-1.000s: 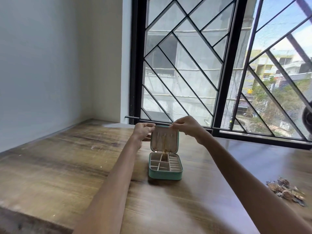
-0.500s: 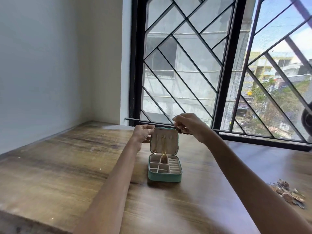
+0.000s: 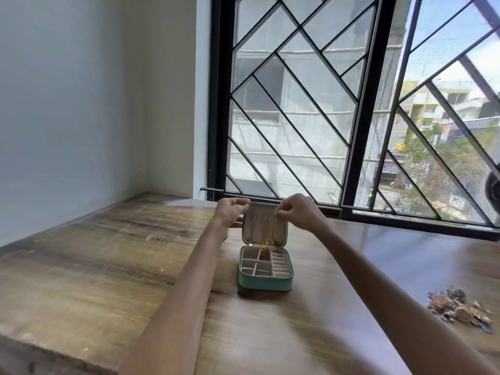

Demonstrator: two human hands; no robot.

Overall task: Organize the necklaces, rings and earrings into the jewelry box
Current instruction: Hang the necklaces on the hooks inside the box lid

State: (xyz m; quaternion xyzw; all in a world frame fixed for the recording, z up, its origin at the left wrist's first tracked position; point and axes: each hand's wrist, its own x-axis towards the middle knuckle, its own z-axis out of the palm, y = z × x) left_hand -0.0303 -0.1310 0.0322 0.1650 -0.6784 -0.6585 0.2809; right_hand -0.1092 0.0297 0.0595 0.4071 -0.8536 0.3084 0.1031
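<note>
Right now, from the head camera, I see the green jewelry box (image 3: 265,277) sitting open on the wooden table (image 3: 94,266), its lid (image 3: 264,226) standing upright. My left hand (image 3: 230,212) grips the lid's top left corner, fingers curled over the edge. My right hand (image 3: 299,212) is at the top right corner with fingertips pinched together, seemingly on a thin gold necklace (image 3: 263,239) hanging down the lid's lining into the tray. A heap of jewelry (image 3: 460,309) lies well apart on the right. Behind the box is a barred window (image 3: 297,104).
</note>
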